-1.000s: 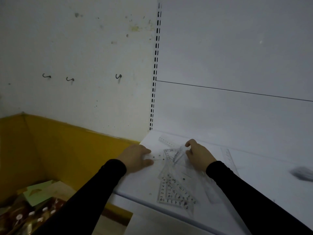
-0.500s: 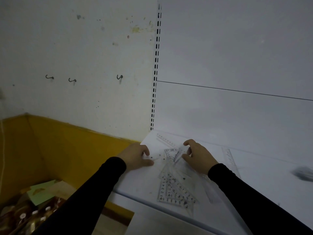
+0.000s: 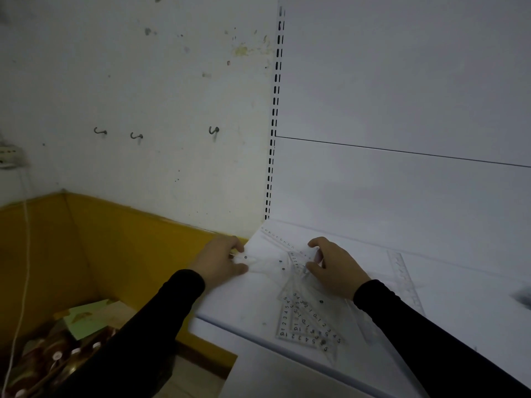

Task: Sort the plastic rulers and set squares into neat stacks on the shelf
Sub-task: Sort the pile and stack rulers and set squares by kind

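At the far left, beyond the shelf's end, an open yellow cardboard box [image 3: 94, 254] is sitting lower down with brown bottles [image 3: 54, 360] in its bottom; it is taking no part in the sorting.

The left hand [image 3: 219, 261] is resting at the left edge of the white shelf board [image 3: 431, 311], its fingers curling down onto the corner of a clear plastic set square [image 3: 264, 264] and apparently pinching it between thumb and fingertips, though the transparent plastic is making the exact contact hard to read. That piece is lying flat between the two hands, its long edge running left to right, so both hands are reaching it about equally.

The right hand [image 3: 333, 268] is curling loosely with thumb and forefinger closing on a small clear plastic ruler or square edge [image 3: 301, 261]; which piece it is gripping cannot be told.

Nearer the front edge, a loose fan of clear set squares with black printed numerals [image 3: 307, 323] is lying overlapped and skewed, just in front of the right wrist, so the right hand is the nearer one. Behind the hands a long clear ruler [image 3: 277, 239] is lying diagonally toward the back corner, and another clear ruler [image 3: 405, 282] is running front to back at the right, partly hidden by the black sleeve [image 3: 431, 334]. The dim light is leaving outlines of all the clear pieces faint.
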